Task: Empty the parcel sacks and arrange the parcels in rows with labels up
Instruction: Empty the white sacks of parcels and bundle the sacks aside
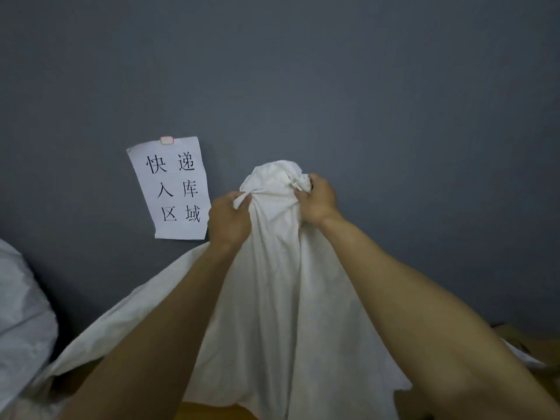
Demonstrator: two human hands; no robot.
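Note:
A white cloth sack [272,283] hangs lifted in front of the grey wall, its bunched top end raised above the rest. My left hand [228,221] pinches a fold of the cloth at the sack's upper left. My right hand [318,198] grips the gathered cloth at its upper right. The sack drapes down between my forearms and spreads wide at the bottom. Brown cardboard of a parcel [542,348] shows at the lower right, and another brown patch [209,412] sits under the sack's lower edge. What the sack holds is hidden.
A white paper sign [172,189] with black characters is taped to the grey wall [303,71] left of the sack. A second pale sack [21,313] bulges at the left edge.

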